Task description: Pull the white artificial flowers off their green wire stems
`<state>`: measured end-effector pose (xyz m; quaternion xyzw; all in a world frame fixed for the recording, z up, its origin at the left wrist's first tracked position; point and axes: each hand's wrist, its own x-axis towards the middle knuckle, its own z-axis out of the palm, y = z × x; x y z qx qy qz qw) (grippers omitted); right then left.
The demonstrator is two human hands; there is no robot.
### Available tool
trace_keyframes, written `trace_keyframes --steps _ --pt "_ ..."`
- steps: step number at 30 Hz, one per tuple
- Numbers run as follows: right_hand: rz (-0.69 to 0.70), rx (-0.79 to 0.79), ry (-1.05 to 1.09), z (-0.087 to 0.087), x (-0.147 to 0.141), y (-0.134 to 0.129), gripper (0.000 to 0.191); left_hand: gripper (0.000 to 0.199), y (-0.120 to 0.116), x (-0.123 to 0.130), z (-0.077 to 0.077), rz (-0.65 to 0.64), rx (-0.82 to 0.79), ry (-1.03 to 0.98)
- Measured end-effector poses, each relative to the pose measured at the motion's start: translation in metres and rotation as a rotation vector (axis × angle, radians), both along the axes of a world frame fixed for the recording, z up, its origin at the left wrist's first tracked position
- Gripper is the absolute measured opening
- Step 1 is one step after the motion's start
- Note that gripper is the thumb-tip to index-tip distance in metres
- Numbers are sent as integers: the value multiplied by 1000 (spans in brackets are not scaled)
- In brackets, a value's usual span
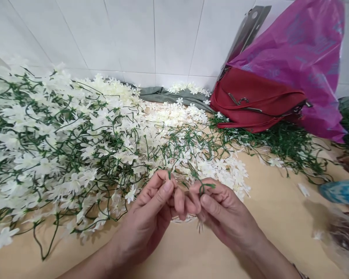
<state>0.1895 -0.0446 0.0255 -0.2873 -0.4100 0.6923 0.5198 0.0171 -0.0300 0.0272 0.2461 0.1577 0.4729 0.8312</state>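
the left hand and right hand were both pinched shut on a thin green stem above the counter's near edge. the step looked like fitting a white flower onto it; the next move called for a fine, steady push.

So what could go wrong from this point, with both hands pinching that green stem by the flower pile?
1. The green stem, pinched between left hand and right hand, looks thin and might bend or slip.
2. It lies close to the tangled flower pile, so other sprigs could snag.
3. Loose white blossoms nearby could scatter.
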Motion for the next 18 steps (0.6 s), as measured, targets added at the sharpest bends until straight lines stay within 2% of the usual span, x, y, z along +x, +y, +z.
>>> trace_keyframes --steps 4,7,9,12,13,14,15,16,18 --pt "-26 -43 -33 -5 -7 -4 25 13 -3 3 1 26 -30 36" --pt "-87 -65 -52 -1 1 0 26 13 0 -2 8 62 30 138" --pt "-255 -65 -53 5 17 9 22 12 5 -12 16 149 91 173" --pt "-618 32 18 14 42 24 16 14 11 -31 26 462 183 194" --pt "-669 61 4 16 46 27 13 12 10 -36 28 476 198 244" --pt "-664 80 -64 17 46 28 12 9 9 -39 30 428 202 316" --pt "-624 112 -179 17 43 27 18 8 6 -41 31 385 227 382" --pt "-510 132 -334 16 38 25 24 8 3 -42 33 371 279 446" --pt "-126 202 -608 9 25 16 21 9 -3 -42 36 374 382 572"
